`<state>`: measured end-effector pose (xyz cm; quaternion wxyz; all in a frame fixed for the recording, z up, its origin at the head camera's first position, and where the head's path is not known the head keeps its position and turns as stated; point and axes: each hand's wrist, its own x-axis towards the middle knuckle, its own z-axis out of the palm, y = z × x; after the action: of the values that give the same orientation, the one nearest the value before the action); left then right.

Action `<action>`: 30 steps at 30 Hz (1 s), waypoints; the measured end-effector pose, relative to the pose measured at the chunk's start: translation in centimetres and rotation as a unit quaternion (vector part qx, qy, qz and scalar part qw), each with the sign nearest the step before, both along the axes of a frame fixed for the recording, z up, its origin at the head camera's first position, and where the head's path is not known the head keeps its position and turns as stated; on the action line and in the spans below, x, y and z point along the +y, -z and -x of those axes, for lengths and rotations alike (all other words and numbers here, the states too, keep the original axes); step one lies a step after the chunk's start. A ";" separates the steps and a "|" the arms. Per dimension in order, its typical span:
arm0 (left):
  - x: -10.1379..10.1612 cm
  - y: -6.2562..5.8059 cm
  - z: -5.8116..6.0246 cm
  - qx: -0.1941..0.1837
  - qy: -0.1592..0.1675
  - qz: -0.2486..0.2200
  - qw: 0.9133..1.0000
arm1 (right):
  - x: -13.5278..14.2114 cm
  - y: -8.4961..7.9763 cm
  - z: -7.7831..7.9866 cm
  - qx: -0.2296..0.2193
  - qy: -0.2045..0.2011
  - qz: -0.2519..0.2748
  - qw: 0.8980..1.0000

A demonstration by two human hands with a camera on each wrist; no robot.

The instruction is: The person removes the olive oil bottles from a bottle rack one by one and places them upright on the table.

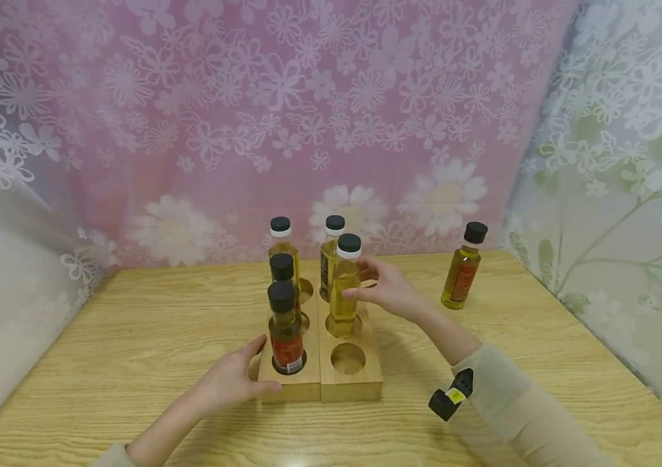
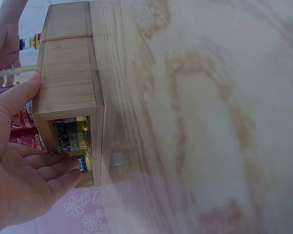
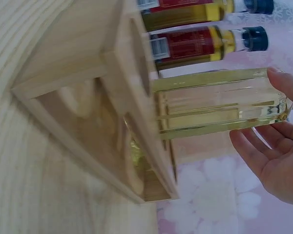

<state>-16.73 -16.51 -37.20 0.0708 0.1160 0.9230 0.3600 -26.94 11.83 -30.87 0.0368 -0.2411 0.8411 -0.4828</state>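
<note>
Hands (image 1: 232, 381) bare; pale beige sleeves (image 1: 532, 408); black wrist device (image 1: 443, 405), yellow label (image 1: 456, 395).

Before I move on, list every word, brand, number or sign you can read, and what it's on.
"Oil", seemingly: on a red bottle label, left wrist view.
Other print on the red labels: blurred.
Barcode on one: digits too small.
Dark bottle label and yellow tag: print too small.

1. Left hand (image 1: 232, 384): thumb (image 2: 23, 95) and fingers (image 2: 53, 173) spread apart; left forearm (image 1: 169, 421) slants in from lower left.
2. Right hand (image 1: 389, 290): reaches farther forward, thumb opposing fingers in a pinch; right forearm (image 1: 449, 334) angles from lower right.
</note>
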 end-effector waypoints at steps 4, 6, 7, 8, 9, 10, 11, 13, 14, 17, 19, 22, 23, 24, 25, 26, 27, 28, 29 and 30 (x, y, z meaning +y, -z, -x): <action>0.0 0.2 0.1 0.007 -0.003 0.006 1.000 | 0.5 -1.1 -0.1 0.007 0.005 0.009 1.000; 0.0 0.3 0.1 0.010 -0.003 0.008 1.000 | 0.7 -1.7 -0.2 0.018 0.007 0.015 1.000; 0.0 0.3 0.1 0.009 -0.003 0.007 1.000 | 0.9 -2.0 -0.2 0.022 0.010 0.015 1.000; 0.0 0.3 0.1 0.008 -0.003 0.007 1.000 | 1.0 -2.4 -0.2 0.027 0.011 0.017 0.999; 0.0 0.3 0.1 0.007 -0.003 0.007 1.000 | 1.1 -2.7 -0.3 0.028 0.013 0.020 0.999; 0.0 0.3 0.1 0.007 -0.002 0.007 1.000 | 1.3 -2.9 -0.3 0.031 0.015 0.021 0.999; 0.0 0.2 0.1 0.008 -0.002 0.008 1.000 | 1.5 -3.1 -0.3 0.032 0.018 0.022 0.999; 0.0 0.2 0.1 0.009 -0.002 0.011 1.000 | 2.0 -3.6 -0.3 0.028 0.024 0.018 0.999; 0.0 0.2 0.1 0.009 -0.001 0.012 1.000 | 2.3 -3.7 -0.3 0.025 0.025 0.017 0.999; 0.0 0.2 0.1 0.011 0.000 0.012 1.000 | 3.3 -4.2 -0.4 0.012 0.036 0.008 0.999; 0.0 0.1 0.1 0.012 0.000 0.012 1.000 | 4.0 -4.6 -0.6 0.009 0.045 -0.007 0.999; 0.0 0.2 0.1 0.011 0.001 0.010 1.000 | 5.2 -4.9 -0.7 0.015 0.056 -0.025 0.998; 0.0 0.2 0.1 0.010 0.000 0.009 1.000 | 5.5 -5.0 -0.6 0.021 0.057 -0.028 0.998; 0.0 0.2 0.1 0.009 0.000 0.009 1.000 | 5.9 -5.0 -0.6 0.028 0.058 -0.030 0.997; 0.0 0.2 0.1 0.009 0.000 0.009 1.000 | 6.3 -5.0 -0.5 0.033 0.061 -0.029 0.997; 0.0 0.2 0.1 0.008 0.000 0.008 1.000 | 6.7 -5.0 -0.5 0.039 0.062 -0.027 0.997; 0.0 0.1 0.1 0.007 0.000 0.008 1.000 | 7.1 -4.9 -0.4 0.043 0.061 -0.023 0.997; 0.0 0.1 0.1 0.007 -0.001 0.009 1.000 | 7.5 -4.9 -0.4 0.047 0.063 -0.021 0.997; -0.1 0.1 0.1 0.008 -0.001 0.009 1.000 | 7.8 -4.9 -0.5 0.050 0.066 -0.021 0.996; -0.1 0.1 0.1 0.008 -0.001 0.009 1.000 | 8.2 -4.9 -0.5 0.049 0.070 -0.021 0.996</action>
<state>-16.87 -16.58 -37.31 0.0644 0.1174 0.9269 0.3506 -26.41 20.02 -26.01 -0.0332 -0.2044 0.8665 -0.4541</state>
